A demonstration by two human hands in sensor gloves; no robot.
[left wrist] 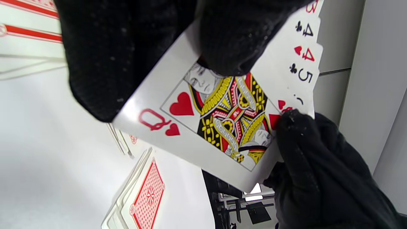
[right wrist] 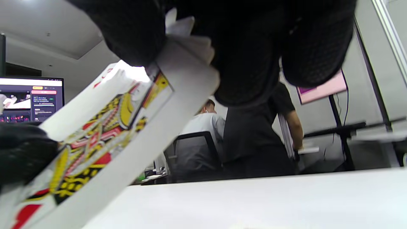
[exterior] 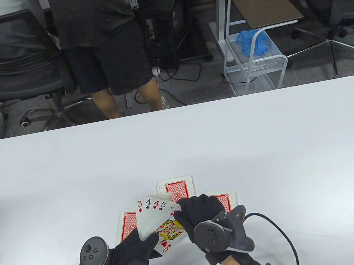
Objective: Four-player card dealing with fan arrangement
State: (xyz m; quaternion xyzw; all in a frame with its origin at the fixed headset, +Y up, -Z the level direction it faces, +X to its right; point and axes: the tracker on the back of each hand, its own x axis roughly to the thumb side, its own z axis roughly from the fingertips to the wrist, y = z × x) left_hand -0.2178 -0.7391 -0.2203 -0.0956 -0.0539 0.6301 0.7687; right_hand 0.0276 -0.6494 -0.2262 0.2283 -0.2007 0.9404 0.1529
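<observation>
Two gloved hands hold one fan of cards face up, lifted just above the white table (exterior: 267,144). Our left hand (exterior: 131,253) curls round the lower end of the fan (exterior: 157,215), thumb pressed on the face of the queen of hearts (left wrist: 219,121), which lies on top. Our right hand (exterior: 199,216) pinches the fan's upper right corner, fingertips (left wrist: 294,127) curled over the edge of the queen. Past the left thumb the other cards spread out, showing a red three, the four of clubs, the four of hearts and the five of clubs.

Three small piles of cards lie face down on the table, red backs up. One pile (exterior: 176,188) sits just beyond the fingertips of both hands, one (exterior: 127,225) just left of the left fingers, partly under the fan, and one (exterior: 224,201) peeks out beyond the right knuckles.

Beyond the table's far edge a person in black (exterior: 99,40) stands beside an office chair (exterior: 13,65).
</observation>
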